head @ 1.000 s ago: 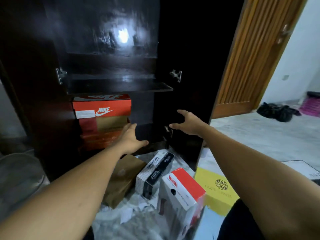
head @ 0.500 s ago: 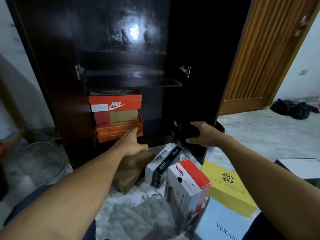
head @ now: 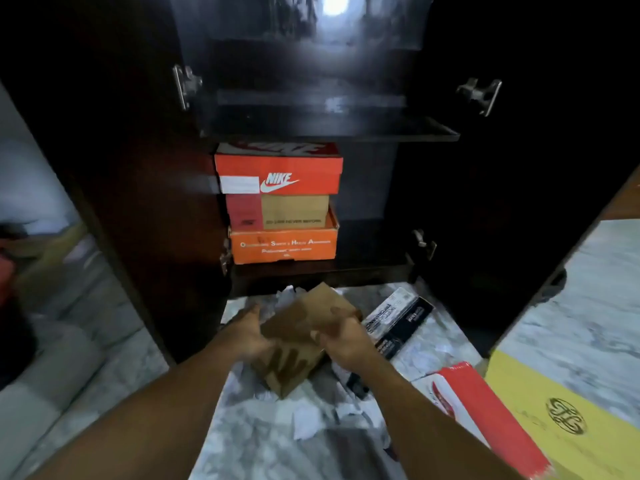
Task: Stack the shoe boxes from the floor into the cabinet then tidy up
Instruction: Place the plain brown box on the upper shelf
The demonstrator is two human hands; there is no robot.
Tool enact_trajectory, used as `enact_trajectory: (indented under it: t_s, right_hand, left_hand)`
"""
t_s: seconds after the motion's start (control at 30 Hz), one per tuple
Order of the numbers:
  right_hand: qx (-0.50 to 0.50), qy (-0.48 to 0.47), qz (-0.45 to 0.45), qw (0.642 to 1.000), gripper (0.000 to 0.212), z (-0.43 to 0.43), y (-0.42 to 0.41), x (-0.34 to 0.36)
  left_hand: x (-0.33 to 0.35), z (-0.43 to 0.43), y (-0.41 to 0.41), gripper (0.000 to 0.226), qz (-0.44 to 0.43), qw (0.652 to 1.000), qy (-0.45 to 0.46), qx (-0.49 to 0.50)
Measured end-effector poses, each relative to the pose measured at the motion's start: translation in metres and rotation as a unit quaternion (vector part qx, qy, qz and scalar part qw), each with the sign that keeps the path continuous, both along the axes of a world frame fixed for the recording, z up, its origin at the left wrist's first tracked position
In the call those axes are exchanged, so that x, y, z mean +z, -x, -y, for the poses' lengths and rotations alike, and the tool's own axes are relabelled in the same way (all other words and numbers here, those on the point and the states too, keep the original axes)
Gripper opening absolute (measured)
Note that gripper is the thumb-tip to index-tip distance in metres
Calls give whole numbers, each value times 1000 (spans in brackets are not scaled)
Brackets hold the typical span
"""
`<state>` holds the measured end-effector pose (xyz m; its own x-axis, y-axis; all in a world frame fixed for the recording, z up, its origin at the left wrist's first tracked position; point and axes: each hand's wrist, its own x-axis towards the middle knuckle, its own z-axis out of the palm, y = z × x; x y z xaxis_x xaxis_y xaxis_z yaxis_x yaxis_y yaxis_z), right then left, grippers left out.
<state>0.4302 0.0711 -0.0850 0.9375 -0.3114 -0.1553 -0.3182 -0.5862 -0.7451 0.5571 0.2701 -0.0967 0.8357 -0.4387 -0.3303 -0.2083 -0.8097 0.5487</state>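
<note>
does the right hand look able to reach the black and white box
Probably yes: the black and white box lies right beside the right hand, nothing between, though it grips the brown box.

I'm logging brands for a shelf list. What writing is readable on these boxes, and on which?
"NIKE": top orange box, front.
"NEVER BEFORE": tan box beneath; rest blurred.
Bottom orange box: white lines, too blurred.
Black-and-white box on floor: too blurred.
Yellow box: round emblem, no words visible.
Red-and-white box: blurred.

We list: marbled grey floor [head: 588,306], lower right; a strip of brown wooden door [head: 621,204] at the right edge; a blurred red object [head: 5,271] at the left edge; pale wall [head: 31,174] above it.
</note>
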Motion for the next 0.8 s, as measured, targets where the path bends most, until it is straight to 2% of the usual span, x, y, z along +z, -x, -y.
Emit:
enact_trajectory:
  t_s: [0.07,0.1,0.27,0.33,0.43,0.53,0.6,0.8]
  right_hand:
    - [-13,0,0,1000,6,-1,-15,-28]
    - [-30,3,-6,1000,10,0,-22,-35]
    - [-54,17,-49,997,43,14,-72,-58]
    - [-31,57,-64,996,45,19,-91,-60]
    - [-27,115,-115,986,50,33,-116,-66]
    - [-56,117,-161,978,79,55,-134,-97]
    - [-44,108,-188,975,92,65,-139,-111]
    - [-21,111,-188,976,93,65,-134,-94]
  left_hand:
    - [-73,-10,-21,127,-26,999,16,43]
    - [-101,-12,-21,133,-34,997,22,61]
    - [-126,12,23,163,-59,989,-22,134]
    - [-135,25,33,171,-61,986,-8,157]
    - [-139,33,40,159,-40,983,-6,178]
    - [-146,26,38,123,-24,985,-47,163]
    - [-154,14,31,106,-40,988,-12,148]
    - [-166,-26,19,86,-49,988,20,142]
